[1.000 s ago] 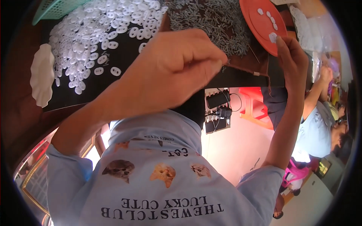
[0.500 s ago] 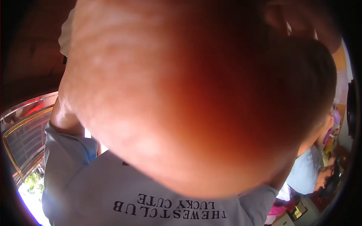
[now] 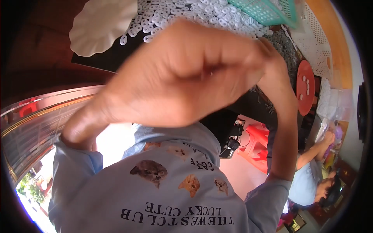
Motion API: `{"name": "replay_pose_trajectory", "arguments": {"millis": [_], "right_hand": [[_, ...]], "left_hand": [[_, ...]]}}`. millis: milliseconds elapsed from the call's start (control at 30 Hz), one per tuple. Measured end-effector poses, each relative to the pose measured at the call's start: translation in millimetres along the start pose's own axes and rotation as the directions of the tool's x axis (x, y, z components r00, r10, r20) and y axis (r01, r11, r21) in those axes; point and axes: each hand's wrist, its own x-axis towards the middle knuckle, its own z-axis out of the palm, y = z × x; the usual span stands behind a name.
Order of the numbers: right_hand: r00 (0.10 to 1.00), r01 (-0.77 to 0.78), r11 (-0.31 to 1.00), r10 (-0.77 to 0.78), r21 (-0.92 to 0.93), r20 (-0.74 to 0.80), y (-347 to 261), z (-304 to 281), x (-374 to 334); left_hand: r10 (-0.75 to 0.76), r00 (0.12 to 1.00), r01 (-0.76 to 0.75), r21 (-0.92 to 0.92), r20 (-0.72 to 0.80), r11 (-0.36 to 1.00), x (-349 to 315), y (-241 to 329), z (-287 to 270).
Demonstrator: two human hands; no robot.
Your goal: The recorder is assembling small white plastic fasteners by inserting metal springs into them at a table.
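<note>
Close to the camera, my left hand (image 3: 167, 77) looms large and blurred, its fingers curled together toward the right. Whatever it may hold is hidden. My right hand (image 3: 270, 58) meets its fingertips, mostly covered by the left, so its fingers do not show clearly. Beyond both hands, a heap of small white oval plastic pieces with holes (image 3: 213, 13) lies on a black table surface (image 3: 97, 62). A cream dish with a wavy rim (image 3: 103, 25) sits left of the heap, and a turquoise plastic basket (image 3: 268, 13) is behind it at the right.
A pile of small dark grey pieces (image 3: 285, 48) lies right of the white heap. Farther right is a red oval plate (image 3: 305, 87) with a few white pieces. A red stool (image 3: 254, 145) stands below the table edge. Another person (image 3: 311, 178) works at the far right.
The hand that covered most of the picture has moved away from the camera. The table, white pieces, basket and both my forearms now show.
</note>
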Motion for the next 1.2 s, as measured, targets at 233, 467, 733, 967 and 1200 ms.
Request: {"name": "replay_pose_trajectory", "arguments": {"millis": [233, 467, 733, 967, 1200], "right_hand": [[0.982, 0.059, 0.983, -0.026, -0.174, 0.187, 0, 18, 40], [0.978, -0.021, 0.939, 0.090, -0.344, 0.186, 7, 18, 57], [0.960, 0.039, 0.988, 0.004, -0.147, 0.282, -1, 13, 52], [0.948, 0.048, 0.993, -0.011, -0.107, 0.319, -3, 15, 51], [0.961, 0.037, 0.999, -0.042, 0.023, 0.273, -19, 19, 55]], "left_hand": [[-0.002, 0.996, 0.001, 0.014, 0.091, 1.000, -34, -39, 37], [-0.025, 0.999, 0.022, 0.085, 0.030, 0.996, -28, -70, 51], [-0.136, 0.990, 0.133, 0.089, 0.028, 0.987, -29, -79, 50], [-0.127, 0.992, 0.127, 0.048, -0.004, 0.991, -31, -80, 49], [-0.091, 0.996, 0.089, 0.087, 0.019, 0.992, -34, -82, 48]]}}
